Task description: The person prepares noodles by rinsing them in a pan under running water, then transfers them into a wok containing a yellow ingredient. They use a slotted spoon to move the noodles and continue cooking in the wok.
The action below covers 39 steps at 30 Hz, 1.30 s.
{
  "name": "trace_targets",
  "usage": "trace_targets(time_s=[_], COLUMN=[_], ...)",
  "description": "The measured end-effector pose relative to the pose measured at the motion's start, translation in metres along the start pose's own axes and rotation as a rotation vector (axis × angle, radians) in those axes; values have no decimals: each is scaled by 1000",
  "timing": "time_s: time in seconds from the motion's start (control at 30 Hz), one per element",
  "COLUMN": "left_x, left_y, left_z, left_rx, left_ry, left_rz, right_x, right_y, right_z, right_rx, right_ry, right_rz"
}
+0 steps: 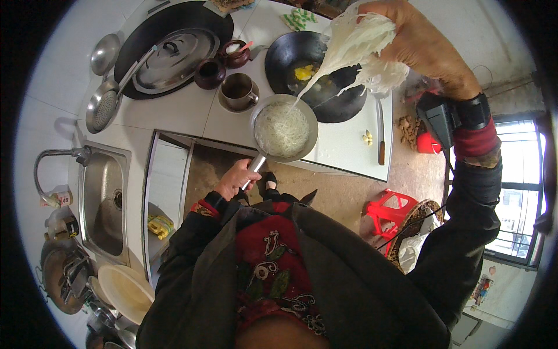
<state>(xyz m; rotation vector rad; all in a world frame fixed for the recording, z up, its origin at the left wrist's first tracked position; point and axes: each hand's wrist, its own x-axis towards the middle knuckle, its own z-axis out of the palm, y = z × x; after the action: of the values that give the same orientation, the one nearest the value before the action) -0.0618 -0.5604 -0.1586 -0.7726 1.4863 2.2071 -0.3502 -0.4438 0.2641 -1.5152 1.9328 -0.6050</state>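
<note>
My left hand (237,178) grips the metal handle of a ladle-like pan (311,144) full of thin white noodles (281,128). The pan is level at the counter's front edge, just before the wok. My right hand (418,43) is raised high at the upper right, its fingers closed around a bunch of white noodles (362,32). Strands hang from that bunch, and some stretch down to the noodles in the pan. Behind them a black wok (283,56) is set into the counter, with yellow egg (305,72) inside. The hanging noodles hide part of the wok.
Left of the wok are a metal mug (237,89), two dark jars (210,74) and a large lidded wok (174,61). A knife (381,131) and garlic cloves (367,138) lie right. A steel sink (104,196) is at left; a red stool (388,209) stands on the floor.
</note>
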Motion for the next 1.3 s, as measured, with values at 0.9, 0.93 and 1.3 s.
trace_targets(time_s=[0.9,0.93,1.3], left_x=[0,1,10], left_y=[1,-1,-18], left_z=[0,-1,-13], left_rx=[-8,-20,-447], left_ry=[19,16,-9], left_rz=[-31,-37,-89], right_x=[-6,-6,-14], right_y=[-2,-3,10], right_z=[4,6,11], right_rx=[58,41,-48], right_ry=[35,60,68], right_rz=[-152,-166,7])
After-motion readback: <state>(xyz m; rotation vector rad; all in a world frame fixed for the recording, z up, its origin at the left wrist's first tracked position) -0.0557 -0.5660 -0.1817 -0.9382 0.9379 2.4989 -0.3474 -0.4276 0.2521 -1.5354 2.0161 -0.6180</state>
